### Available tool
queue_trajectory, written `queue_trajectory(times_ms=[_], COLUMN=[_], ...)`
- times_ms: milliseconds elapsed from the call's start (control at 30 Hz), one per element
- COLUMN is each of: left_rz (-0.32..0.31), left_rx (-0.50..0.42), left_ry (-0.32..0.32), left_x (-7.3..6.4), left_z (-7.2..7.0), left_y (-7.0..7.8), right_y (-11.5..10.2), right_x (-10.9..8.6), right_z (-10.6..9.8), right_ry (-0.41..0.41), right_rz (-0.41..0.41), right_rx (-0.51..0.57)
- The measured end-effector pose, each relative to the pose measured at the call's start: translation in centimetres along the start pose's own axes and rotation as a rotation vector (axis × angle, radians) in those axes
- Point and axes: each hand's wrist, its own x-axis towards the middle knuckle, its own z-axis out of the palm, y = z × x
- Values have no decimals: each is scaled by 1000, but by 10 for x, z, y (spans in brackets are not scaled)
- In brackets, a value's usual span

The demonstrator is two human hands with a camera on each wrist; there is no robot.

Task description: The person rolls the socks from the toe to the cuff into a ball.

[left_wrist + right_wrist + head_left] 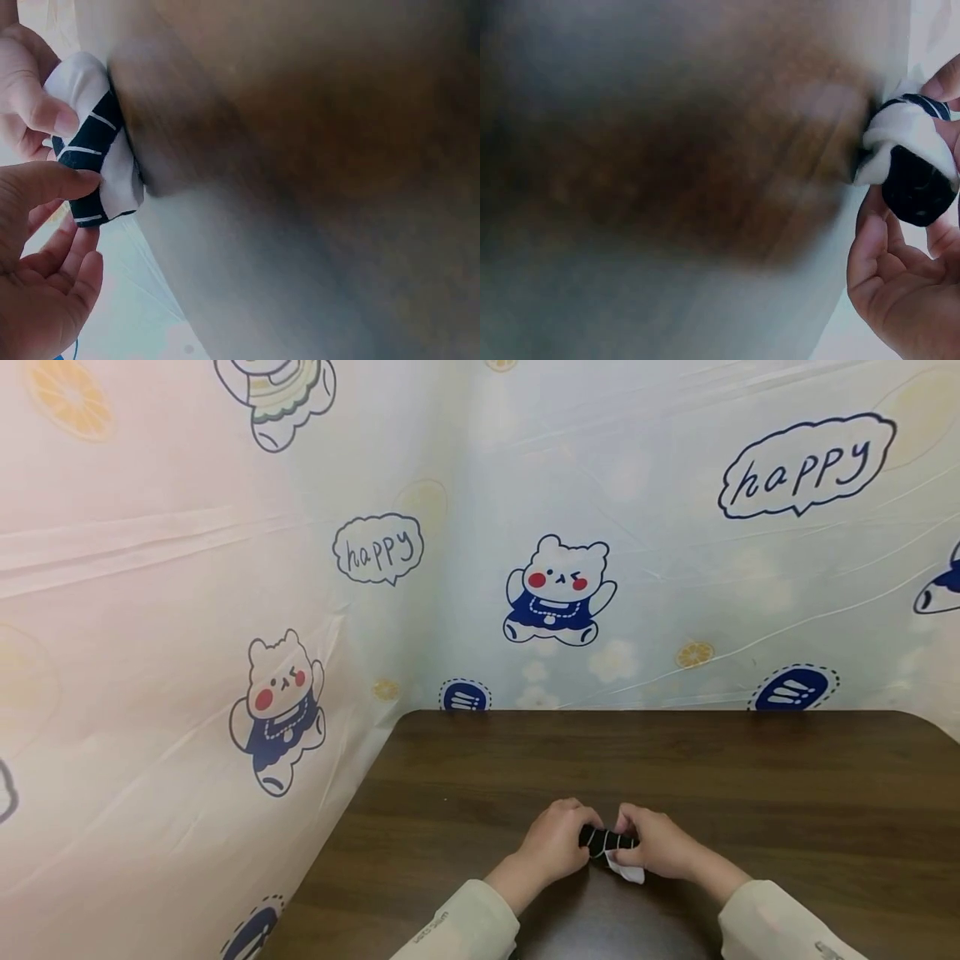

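A black sock (602, 841) with thin white stripes, rolled into a short bundle with white fabric showing, lies between the two hands close over the table (480, 777). My left hand (553, 842) pinches its left end, thumb on the near side. At the other end, my right hand (663, 845) grips the bundle, and a white flap hangs below its fingers. In the left wrist view, the left thumb presses on the striped part of the sock (91, 142). The right wrist view shows white fabric wrapped around a dark, rounded end of the sock (919, 187).
The dark wood tabletop has rounded far corners. Behind it and along its left side hangs a pale printed curtain (645, 527) with cartoon bears and "happy" bubbles. Light sleeves (468, 927) cover both forearms.
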Motion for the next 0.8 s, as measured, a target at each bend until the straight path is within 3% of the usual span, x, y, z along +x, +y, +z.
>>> queue_trajectory(times_ms=[233, 467, 800], left_rz=[-49, -58, -76], left_rx=[-94, -147, -203], left_ry=[83, 161, 159], left_x=[-2, -5, -5], left_z=[-6, -11, -7], left_y=[3, 4, 9], right_y=[1, 1, 0], right_x=[0, 1, 2], right_z=[-1, -15, -32], right_ry=[82, 189, 241], right_rz=[8, 60, 107], right_rx=[-39, -81, -87])
